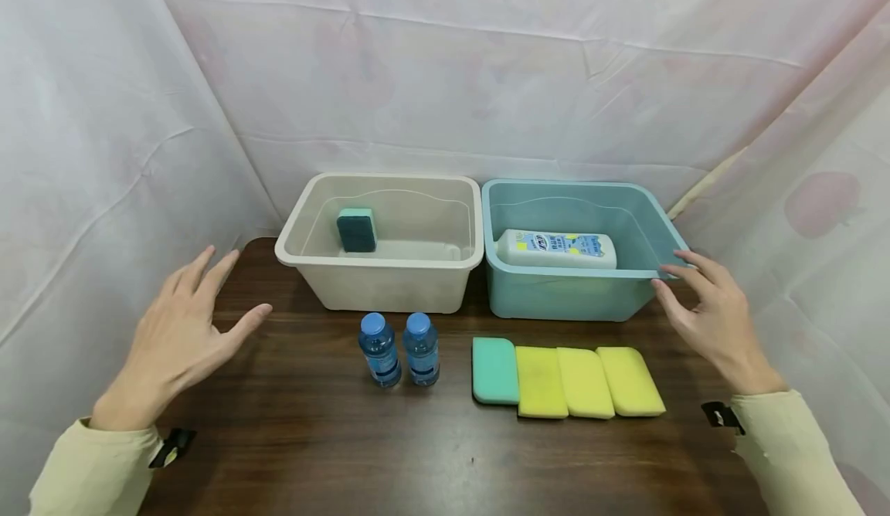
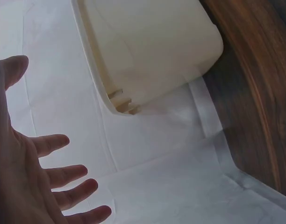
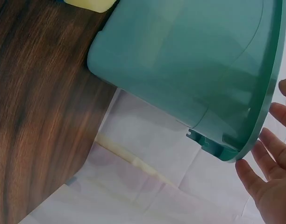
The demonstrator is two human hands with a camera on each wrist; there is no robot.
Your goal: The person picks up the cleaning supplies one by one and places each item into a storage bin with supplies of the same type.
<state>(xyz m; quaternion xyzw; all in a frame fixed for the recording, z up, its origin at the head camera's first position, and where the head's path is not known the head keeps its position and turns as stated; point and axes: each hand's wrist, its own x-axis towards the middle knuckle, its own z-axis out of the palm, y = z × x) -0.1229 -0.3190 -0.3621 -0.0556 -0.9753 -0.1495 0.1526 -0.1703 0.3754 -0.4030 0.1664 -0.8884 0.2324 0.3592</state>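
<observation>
My left hand (image 1: 177,330) hovers left of the beige bin (image 1: 378,288), fingers spread and holding nothing. My right hand (image 1: 716,323) is at the right front corner of the blue bin (image 1: 556,296), its fingers extended. In the right wrist view the fingertips (image 3: 246,168) lie along the bin's rim; whether they press on it I cannot tell. Inside the beige bin a green sponge (image 1: 357,232) with a dark scouring side stands on edge. A white bottle (image 1: 556,249) with a blue and yellow label lies on its side in the blue bin.
Two small blue-capped water bottles (image 1: 380,350) stand on the dark wooden table (image 1: 313,454) before the beige bin. In front of the blue bin, a green sponge (image 1: 495,371) and three yellow sponges (image 1: 584,382) lie in a row. Pale curtains (image 1: 445,76) hang behind and at both sides.
</observation>
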